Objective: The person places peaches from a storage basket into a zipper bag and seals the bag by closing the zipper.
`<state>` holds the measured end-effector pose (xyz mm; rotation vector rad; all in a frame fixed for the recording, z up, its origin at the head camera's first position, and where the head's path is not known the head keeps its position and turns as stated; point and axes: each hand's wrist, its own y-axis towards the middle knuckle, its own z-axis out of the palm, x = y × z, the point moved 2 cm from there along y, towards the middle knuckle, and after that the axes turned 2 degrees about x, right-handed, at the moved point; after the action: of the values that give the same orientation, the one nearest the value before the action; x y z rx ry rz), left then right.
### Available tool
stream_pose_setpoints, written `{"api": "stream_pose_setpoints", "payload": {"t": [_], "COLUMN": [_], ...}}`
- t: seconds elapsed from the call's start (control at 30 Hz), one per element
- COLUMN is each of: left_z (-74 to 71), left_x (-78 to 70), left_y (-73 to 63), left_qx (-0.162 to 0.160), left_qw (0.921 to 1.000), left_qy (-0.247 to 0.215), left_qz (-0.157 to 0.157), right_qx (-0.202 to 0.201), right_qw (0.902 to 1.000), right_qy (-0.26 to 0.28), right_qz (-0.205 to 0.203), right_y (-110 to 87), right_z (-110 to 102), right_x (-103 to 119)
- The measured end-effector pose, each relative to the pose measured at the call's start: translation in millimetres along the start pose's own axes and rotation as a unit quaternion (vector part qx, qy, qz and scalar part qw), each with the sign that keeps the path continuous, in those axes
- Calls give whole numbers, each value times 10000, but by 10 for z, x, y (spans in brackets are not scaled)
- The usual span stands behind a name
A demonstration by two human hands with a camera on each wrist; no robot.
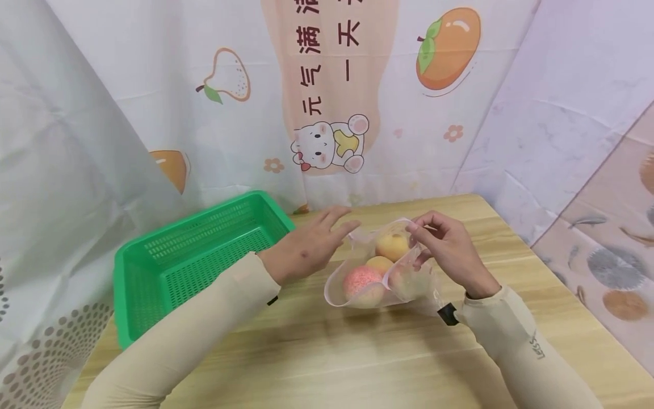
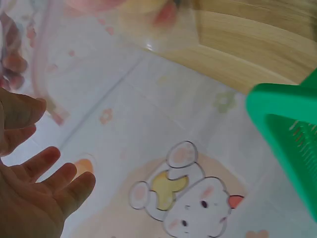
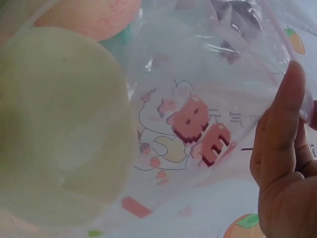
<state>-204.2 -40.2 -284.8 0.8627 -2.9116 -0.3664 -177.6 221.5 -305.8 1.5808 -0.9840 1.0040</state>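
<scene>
A clear plastic bag with a pale pink rim (image 1: 331, 291) lies on the table, its mouth spread open. Inside it are several round fruits, among them a pink-speckled peach (image 1: 361, 279) and a yellow-orange fruit (image 1: 392, 246). My right hand (image 1: 449, 250) pinches the bag's rim on its right side between thumb and fingers. At the bag's left, my left hand (image 1: 309, 247) hovers with fingers extended and spread, holding nothing. Its fingertips are close by the bag's edge in the left wrist view. A large pale yellow-green fruit (image 3: 64, 129) shows through the film in the right wrist view.
A green perforated plastic basket (image 1: 204, 272) stands at the left of the wooden table (image 1: 327, 358). Behind the table hangs a printed curtain (image 1: 230, 142) with fruit and cartoon pictures, and more patterned cloth (image 1: 577, 170) hangs on the right.
</scene>
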Motion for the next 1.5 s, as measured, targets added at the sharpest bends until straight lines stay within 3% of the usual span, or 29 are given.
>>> {"api": "stream_pose_setpoints", "payload": {"t": [0.2,0.47,0.57,0.9,1.13,1.5], "left_z": [91,178,205,252,264,318], "left_x": [103,136,139,179,171,168], "left_y": [-14,21,25,11,22,56], "left_qx": [-68,-1119,-1347,-1387,-1437,-1602], "left_qw": [9996,9919,9883,9879,9881,9862], "left_qy": [-204,-383,-357,-539,-461,-427], "left_qz": [-163,464,618,443,287,42], "right_qx": [7,-24,-31,-46,32,-349], "right_qw": [10000,9996,9998,9974,9929,9775], "right_qy": [9,258,101,-676,-1003,-1745], "right_qz": [10,-104,-145,-257,-636,-1136], "right_y": [-24,-61,-92,-258,-395,-756], "right_z": [-5,8,16,43,112,179], "right_x": [-23,-14,-17,-27,-34,-92]}}
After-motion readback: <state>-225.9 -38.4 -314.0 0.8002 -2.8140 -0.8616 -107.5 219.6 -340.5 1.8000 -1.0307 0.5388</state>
